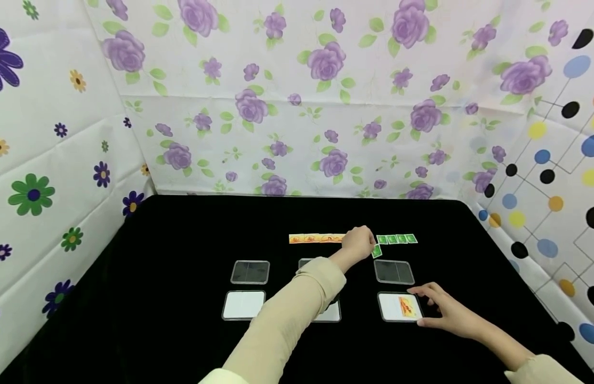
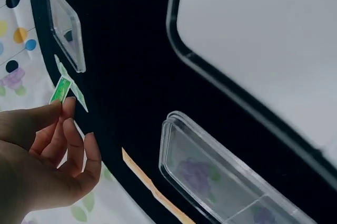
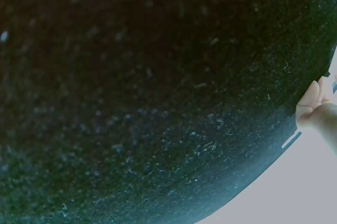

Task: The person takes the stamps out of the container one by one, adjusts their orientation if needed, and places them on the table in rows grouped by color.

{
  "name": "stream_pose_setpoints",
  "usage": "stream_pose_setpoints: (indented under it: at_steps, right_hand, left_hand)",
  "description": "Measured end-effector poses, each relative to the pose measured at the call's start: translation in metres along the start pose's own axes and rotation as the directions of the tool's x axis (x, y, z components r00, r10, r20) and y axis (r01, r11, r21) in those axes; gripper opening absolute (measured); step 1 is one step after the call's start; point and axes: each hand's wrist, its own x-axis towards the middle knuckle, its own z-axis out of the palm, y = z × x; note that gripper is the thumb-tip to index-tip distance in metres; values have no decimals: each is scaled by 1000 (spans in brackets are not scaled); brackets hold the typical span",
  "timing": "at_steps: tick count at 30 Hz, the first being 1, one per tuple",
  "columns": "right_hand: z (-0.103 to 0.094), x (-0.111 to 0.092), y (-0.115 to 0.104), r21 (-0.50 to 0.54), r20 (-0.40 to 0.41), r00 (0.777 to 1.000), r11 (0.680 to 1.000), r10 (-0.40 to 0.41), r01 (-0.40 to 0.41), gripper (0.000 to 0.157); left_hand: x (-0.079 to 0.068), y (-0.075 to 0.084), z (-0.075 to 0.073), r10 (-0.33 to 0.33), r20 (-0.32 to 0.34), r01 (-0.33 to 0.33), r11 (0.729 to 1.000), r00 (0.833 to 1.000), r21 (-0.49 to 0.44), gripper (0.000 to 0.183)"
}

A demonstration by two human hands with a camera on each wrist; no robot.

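Note:
My left hand (image 1: 358, 244) reaches across to the back row of small cards. In the left wrist view its thumb and index finger pinch a small green card (image 2: 61, 91), while the other fingers curl loosely. That green card (image 1: 376, 251) sits just in front of a row of similar green cards (image 1: 396, 239). At front right, my right hand (image 1: 450, 310) holds the right side of a shallow white plastic case (image 1: 389, 308), index finger at its far corner and thumb at its near one. An orange card (image 1: 407, 306) lies inside this case.
A row of orange cards (image 1: 316, 238) lies left of my left hand. Clear trays (image 1: 249, 272) (image 1: 394, 272) stand in a middle row, one partly behind my left sleeve (image 1: 287, 314). Another white case (image 1: 243, 305) is at front left; a third is partly covered by the sleeve.

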Motion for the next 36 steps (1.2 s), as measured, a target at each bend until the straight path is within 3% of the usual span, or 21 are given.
stream_pose_setpoints:
  at_steps: [5,9,15,20,29,36]
  right_hand:
    - [-1,-2,0,13,6,1000,1000,6,-6,62]
    - [-1,-3,1,16,-3,1000,1000,3,-3,61]
    - [-1,0,2,33,8,1000,999,16,-16,60]
    - [-4,2,0,35,23,1000,999,5,-6,59]
    - [-3,2,3,43,19,999,999,31,-31,60]
    - [2,2,6,57,22,999,998,31,-33,58]
  left_hand:
    - [16,5,6,-30,-27,30,1000,999,-4,15]
    - [28,4,13,-106,-42,104,993,993,-51,16]
    - [40,-2,23,-196,-48,194,980,979,-47,14]
    - [47,-3,24,-210,-79,208,978,975,-30,15]
    - [52,1,24,-180,-105,177,983,978,-39,19]
    - [55,1,33,-232,-139,234,972,963,-3,22]
